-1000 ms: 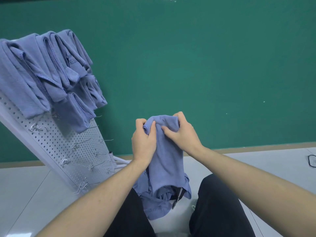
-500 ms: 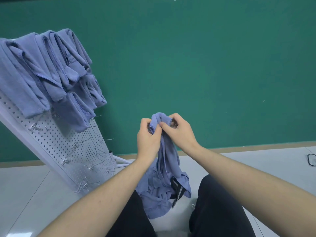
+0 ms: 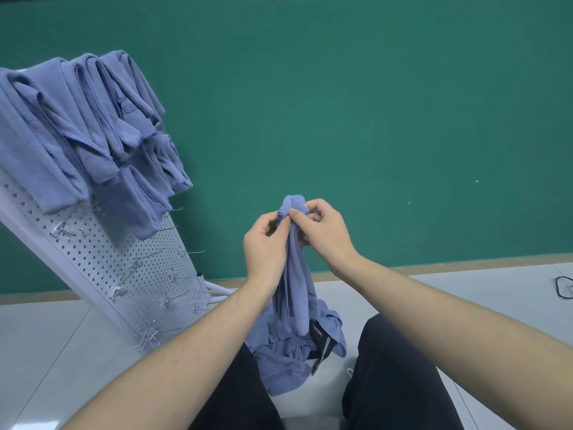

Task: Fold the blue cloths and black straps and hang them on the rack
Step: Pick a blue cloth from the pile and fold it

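Both hands pinch the bunched top of a blue cloth (image 3: 296,274) at frame centre: the left hand (image 3: 265,246) at its 9 o'clock side, the right hand (image 3: 324,231) at 3 o'clock, each grip clamped on the fabric. Its lower end hangs into a cloth pile (image 3: 288,358) at 6 o'clock, where a black strap (image 3: 321,342) lies half buried. At 10 o'clock, folded cloths (image 3: 77,131) hide the rack (image 3: 102,262) top; its left side is cut off.

Your upper rack (image 3: 102,262) is packed with hung cloths (image 3: 77,131); only the lower pegboard shows bare hooks (image 3: 136,262). Open air lies between your hands and the rack. A pile (image 3: 285,358) with a black strap (image 3: 321,342) fills the floor between your knees. A dark cable (image 3: 562,287) lies far right.
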